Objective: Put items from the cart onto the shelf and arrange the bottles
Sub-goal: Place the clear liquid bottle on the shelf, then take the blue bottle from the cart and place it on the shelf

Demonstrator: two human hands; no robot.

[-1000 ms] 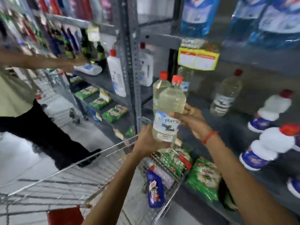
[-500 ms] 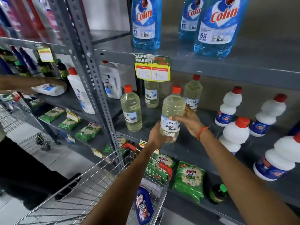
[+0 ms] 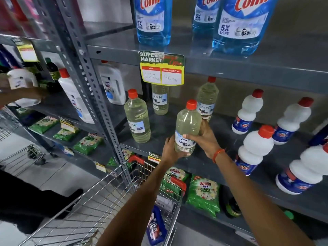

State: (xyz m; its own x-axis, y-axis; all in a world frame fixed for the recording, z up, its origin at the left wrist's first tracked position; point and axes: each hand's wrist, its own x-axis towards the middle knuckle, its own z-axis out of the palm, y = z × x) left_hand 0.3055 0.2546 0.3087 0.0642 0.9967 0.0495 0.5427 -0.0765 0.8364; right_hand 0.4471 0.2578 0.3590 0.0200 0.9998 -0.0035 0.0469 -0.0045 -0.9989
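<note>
I hold a clear bottle of pale yellow liquid (image 3: pixel 187 125) with a red cap upright, just above the front of the grey middle shelf (image 3: pixel 218 167). My left hand (image 3: pixel 170 148) grips its lower left side and my right hand (image 3: pixel 204 137) wraps its label from the right. Three like bottles stand on the same shelf: one to the left (image 3: pixel 137 118), one behind under the price tag (image 3: pixel 160 101), one behind the held bottle (image 3: pixel 207 96). The wire cart (image 3: pixel 110 196) stands below, with a blue bottle (image 3: pixel 156 226) in it.
White red-capped bottles (image 3: pixel 255 148) crowd the shelf's right part. Blue Colin bottles (image 3: pixel 153 20) stand on the shelf above. Green detergent packs (image 3: pixel 204 194) lie on the lower shelf. At the left, another person's arm (image 3: pixel 23 95) reaches to a white jug; a perforated upright (image 3: pixel 92 93) divides the bays.
Both hands have carried the bottle up and forward from above the cart to the middle shelf's front. The view has swung right toward the shelf.
</note>
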